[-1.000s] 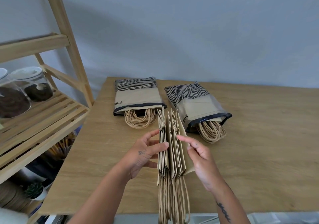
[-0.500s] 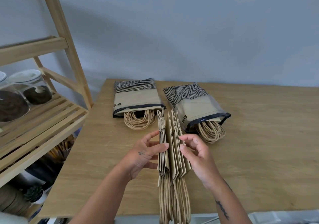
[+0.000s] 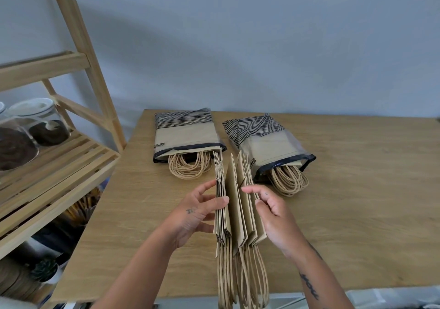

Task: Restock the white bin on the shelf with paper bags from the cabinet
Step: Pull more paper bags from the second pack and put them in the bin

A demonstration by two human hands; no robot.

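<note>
A stack of folded brown paper bags [image 3: 234,210] stands on edge above the wooden table [image 3: 357,213], twine handles hanging toward me. My left hand [image 3: 194,215] grips the left part of the stack, thumb across its edges. My right hand [image 3: 273,211] holds the right part, its index finger parting the bags in the middle. Two striped plastic packs of paper bags lie flat further back, one on the left [image 3: 185,137] and one on the right [image 3: 264,142], handles spilling out. The white bin is not in view.
A wooden slatted shelf [image 3: 54,165] stands to the left of the table, with two glass jars [image 3: 35,123] of dark contents on it. Lower shelf levels hold a small plant [image 3: 45,269] and brown items. A grey wall rises behind.
My right index finger has pushed deeper between the bags and the stack has fanned open wider in the middle. The left hand's hold is the same.
</note>
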